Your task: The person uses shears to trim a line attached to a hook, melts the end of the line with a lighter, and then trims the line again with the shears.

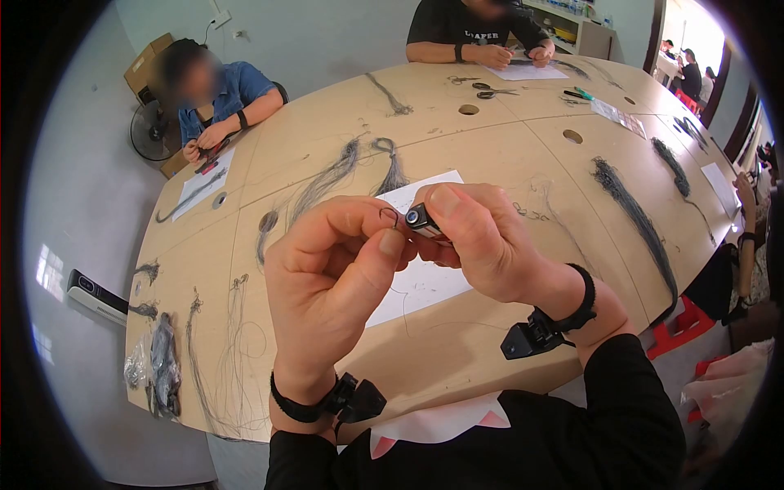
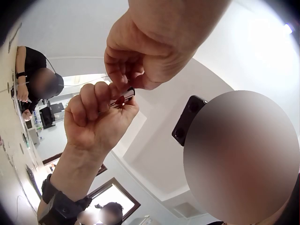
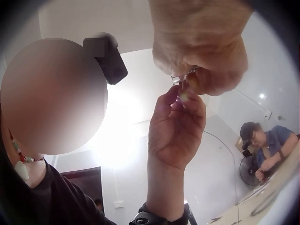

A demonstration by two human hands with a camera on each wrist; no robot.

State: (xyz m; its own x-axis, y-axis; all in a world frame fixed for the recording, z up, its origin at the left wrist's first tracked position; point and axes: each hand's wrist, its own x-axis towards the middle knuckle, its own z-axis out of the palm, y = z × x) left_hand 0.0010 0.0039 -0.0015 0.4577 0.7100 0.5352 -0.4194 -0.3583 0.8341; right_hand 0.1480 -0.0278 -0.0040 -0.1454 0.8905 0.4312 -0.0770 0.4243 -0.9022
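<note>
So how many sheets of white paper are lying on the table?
4. One sheet under the hands, one by the person at left, one by the person at the far end, one at the right edge. Others may be hidden.

A large wooden table (image 1: pixel 490 163) fills the frame centre. Dark fibre bundles (image 1: pixel 633 212) are laid along its right side, thinner strands (image 1: pixel 327 175) left of centre. A white sheet (image 1: pixel 420 282) lies at centre. Scissors (image 1: pixel 492 90) are seen near the top. A seated person in blue (image 1: pixel 216 94) is seen upper left, another in black (image 1: pixel 474 33) at top. A cardboard box (image 1: pixel 145 65) and a fan (image 1: pixel 151 131) stand at upper left.
</note>
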